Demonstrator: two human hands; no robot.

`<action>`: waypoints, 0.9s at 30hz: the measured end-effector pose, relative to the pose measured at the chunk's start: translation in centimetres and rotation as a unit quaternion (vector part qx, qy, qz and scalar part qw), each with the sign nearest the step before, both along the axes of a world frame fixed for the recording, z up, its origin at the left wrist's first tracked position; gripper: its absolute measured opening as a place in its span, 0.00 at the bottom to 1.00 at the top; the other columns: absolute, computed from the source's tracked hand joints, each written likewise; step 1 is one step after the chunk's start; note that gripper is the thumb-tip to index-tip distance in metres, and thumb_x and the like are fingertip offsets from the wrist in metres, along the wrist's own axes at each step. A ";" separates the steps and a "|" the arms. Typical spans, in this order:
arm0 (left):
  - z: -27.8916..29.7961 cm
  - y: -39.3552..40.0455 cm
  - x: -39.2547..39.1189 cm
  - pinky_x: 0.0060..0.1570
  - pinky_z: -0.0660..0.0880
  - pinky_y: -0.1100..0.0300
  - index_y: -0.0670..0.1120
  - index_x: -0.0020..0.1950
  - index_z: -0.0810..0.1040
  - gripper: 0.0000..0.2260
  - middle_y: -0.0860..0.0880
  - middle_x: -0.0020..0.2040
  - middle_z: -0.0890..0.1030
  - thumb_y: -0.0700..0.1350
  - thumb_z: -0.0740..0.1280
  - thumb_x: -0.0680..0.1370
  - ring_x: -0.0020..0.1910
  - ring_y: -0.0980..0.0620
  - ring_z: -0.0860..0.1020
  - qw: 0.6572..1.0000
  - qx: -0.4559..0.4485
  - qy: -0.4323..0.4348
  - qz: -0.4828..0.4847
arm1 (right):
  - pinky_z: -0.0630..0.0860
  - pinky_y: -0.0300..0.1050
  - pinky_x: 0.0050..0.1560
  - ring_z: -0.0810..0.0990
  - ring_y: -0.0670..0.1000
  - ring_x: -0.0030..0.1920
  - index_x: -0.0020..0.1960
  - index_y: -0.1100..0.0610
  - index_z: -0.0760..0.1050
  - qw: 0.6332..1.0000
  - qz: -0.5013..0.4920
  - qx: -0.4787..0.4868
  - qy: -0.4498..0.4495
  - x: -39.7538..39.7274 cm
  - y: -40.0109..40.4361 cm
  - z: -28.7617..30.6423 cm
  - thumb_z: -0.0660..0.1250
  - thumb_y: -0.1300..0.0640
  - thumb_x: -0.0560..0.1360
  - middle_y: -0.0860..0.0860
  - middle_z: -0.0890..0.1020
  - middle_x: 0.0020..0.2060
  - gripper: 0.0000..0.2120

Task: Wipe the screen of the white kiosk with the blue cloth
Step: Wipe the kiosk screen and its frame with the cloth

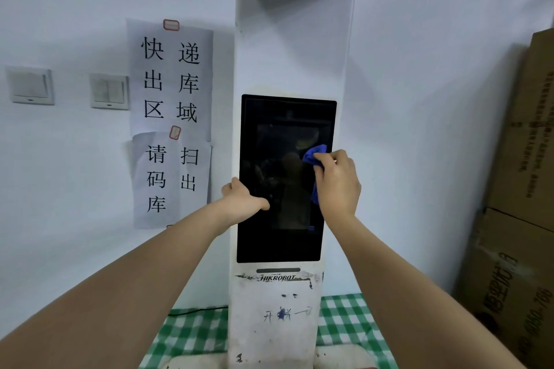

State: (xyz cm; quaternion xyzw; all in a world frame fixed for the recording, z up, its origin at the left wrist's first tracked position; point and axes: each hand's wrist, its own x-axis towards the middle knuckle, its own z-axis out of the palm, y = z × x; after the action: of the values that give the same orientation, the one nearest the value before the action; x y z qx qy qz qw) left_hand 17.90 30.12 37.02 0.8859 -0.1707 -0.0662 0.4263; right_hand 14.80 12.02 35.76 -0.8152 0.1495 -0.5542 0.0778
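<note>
A tall white kiosk (292, 48) stands in the middle against the wall, with a dark screen (278, 243) set in its front. My right hand (337, 183) grips a bunched blue cloth (314, 154) and holds it against the right side of the screen, about halfway up. My left hand (242, 199) grips the kiosk's left edge, its thumb lying across the screen's left margin and its fingers wrapped round the side.
Paper signs (171, 81) and two light switches (109, 91) are on the wall to the left. Stacked cardboard boxes (521, 189) stand at the right. The kiosk rests on a green-and-white checked cloth (344, 320), with a black cable (195, 311) behind it.
</note>
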 end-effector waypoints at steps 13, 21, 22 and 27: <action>0.0 0.2 0.2 0.70 0.62 0.50 0.44 0.79 0.44 0.40 0.45 0.78 0.50 0.50 0.66 0.77 0.74 0.42 0.60 1.000 -0.019 0.015 -0.002 | 0.74 0.45 0.37 0.74 0.50 0.51 0.61 0.53 0.76 0.999 0.029 0.031 -0.028 0.3 0.4 1.4 0.64 0.59 0.77 0.50 0.76 0.52 0.13; -0.3 0.0 0.6 0.68 0.63 0.51 0.45 0.79 0.46 0.40 0.45 0.77 0.51 0.49 0.68 0.75 0.73 0.43 0.62 0.999 -0.033 0.014 0.005 | 0.65 0.42 0.26 0.75 0.52 0.44 0.57 0.53 0.78 0.981 0.026 -0.165 0.095 1.1 1.5 -2.8 0.75 0.61 0.67 0.51 0.77 0.46 0.19; -0.3 0.1 0.6 0.68 0.63 0.51 0.46 0.78 0.46 0.40 0.45 0.77 0.52 0.49 0.68 0.75 0.73 0.43 0.62 0.999 -0.030 0.014 0.005 | 0.64 0.41 0.27 0.74 0.52 0.44 0.58 0.53 0.78 0.972 0.035 -0.198 0.120 0.9 1.1 -2.4 0.74 0.59 0.68 0.51 0.76 0.46 0.18; -0.2 0.4 0.7 0.68 0.65 0.50 0.46 0.78 0.47 0.39 0.46 0.76 0.53 0.51 0.67 0.76 0.71 0.42 0.64 1.000 -0.020 0.020 -0.008 | 0.73 0.45 0.41 0.71 0.45 0.49 0.60 0.51 0.76 0.997 0.080 0.003 0.020 0.7 0.2 1.3 0.62 0.54 0.78 0.48 0.75 0.52 0.12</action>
State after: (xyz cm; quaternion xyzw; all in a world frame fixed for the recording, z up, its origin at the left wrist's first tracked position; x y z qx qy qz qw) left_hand 18.63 30.56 36.87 0.8740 -0.1705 -0.0843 0.4471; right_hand 15.49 12.24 37.10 -0.8349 0.0874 -0.5297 0.1212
